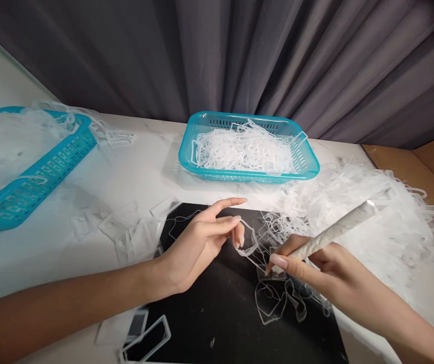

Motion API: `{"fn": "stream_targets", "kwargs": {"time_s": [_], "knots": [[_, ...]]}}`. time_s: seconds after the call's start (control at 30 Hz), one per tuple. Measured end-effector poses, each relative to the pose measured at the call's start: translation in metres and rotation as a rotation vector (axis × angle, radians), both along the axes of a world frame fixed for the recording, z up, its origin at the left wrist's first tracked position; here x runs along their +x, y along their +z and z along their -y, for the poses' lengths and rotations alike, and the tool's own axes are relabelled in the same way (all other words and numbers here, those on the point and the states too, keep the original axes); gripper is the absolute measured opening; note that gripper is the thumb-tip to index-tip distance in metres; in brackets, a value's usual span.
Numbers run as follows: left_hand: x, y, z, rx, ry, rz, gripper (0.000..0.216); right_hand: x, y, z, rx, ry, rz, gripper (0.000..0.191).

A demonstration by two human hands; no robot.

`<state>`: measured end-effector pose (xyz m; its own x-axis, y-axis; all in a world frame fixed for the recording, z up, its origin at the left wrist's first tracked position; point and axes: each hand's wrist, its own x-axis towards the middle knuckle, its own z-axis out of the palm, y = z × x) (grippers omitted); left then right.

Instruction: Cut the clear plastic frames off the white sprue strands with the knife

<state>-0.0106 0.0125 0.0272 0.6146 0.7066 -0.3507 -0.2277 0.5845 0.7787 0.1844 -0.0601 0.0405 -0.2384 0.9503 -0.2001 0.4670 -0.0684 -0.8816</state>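
My left hand [209, 237] is above the black mat [209, 308], thumb and fingers closed on a thin, clear plastic frame [253, 245]. One side of this piece runs down to the fingertips of my right hand [315, 268]. In my right hand is a pen-shaped tool [336, 227] wrapped in whitish material, its back end pointing up to the right. The tool's tip is hidden by my fingers, so its kind does not show. Tangled clear offcut strips [277, 303] lie on the mat around my right hand.
A blue basket [249, 177] full of thin white frames stands behind the mat. Another blue basket [50, 177] with translucent pieces is at left. A big heap of clear plastic pieces [387, 227] lies at right. Loose rectangular frames [150, 338] sit front left. Grey curtains [217, 55] hang behind.
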Motion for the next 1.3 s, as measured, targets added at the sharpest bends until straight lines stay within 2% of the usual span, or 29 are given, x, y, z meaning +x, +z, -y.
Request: {"fn": "stream_targets", "kwargs": {"time_s": [0.23, 0.37, 0.5, 0.6, 0.7, 0.8, 0.9, 1.0, 1.13, 1.23, 1.3], "knots": [[0.001, -0.001, -0.001, -0.117, 0.009, 0.044, 0.036, 0.016, -0.004, -0.005, 0.063, -0.085, 0.057, 0.023], [0.001, -0.003, 0.0, -0.051, -0.029, -0.008, 0.032, 0.019, -0.009, -0.008, 0.048, -0.075, 0.039, 0.02], [0.002, -0.007, 0.004, 0.038, -0.085, -0.074, 0.025, 0.005, -0.008, -0.005, 0.048, -0.085, -0.041, 0.019], [0.003, -0.009, 0.006, 0.028, -0.097, -0.085, 0.023, -0.008, -0.005, 0.0, 0.114, -0.171, -0.097, 0.021], [0.003, -0.009, 0.006, -0.003, -0.108, -0.043, 0.023, -0.011, -0.005, 0.003, 0.167, -0.323, -0.07, 0.02], [0.003, -0.007, 0.007, 0.041, -0.133, -0.042, 0.019, -0.005, -0.009, 0.001, 0.103, -0.453, -0.037, 0.028], [0.003, -0.004, 0.007, 0.126, -0.151, -0.095, 0.011, 0.002, -0.016, -0.001, 0.041, -0.489, -0.084, 0.037], [0.003, -0.003, 0.008, 0.208, -0.183, -0.118, 0.006, 0.003, -0.022, -0.002, -0.034, -0.485, -0.207, 0.028], [0.002, -0.004, 0.011, 0.309, -0.251, -0.127, 0.007, -0.004, -0.022, -0.004, -0.203, -0.464, -0.484, 0.021], [0.002, -0.006, 0.014, 0.348, -0.29, -0.145, 0.011, -0.008, -0.023, -0.006, -0.246, -0.46, -0.658, 0.016], [0.002, -0.006, 0.015, 0.353, -0.303, -0.156, 0.012, -0.009, -0.026, -0.007, -0.238, -0.472, -0.692, 0.015]]}}
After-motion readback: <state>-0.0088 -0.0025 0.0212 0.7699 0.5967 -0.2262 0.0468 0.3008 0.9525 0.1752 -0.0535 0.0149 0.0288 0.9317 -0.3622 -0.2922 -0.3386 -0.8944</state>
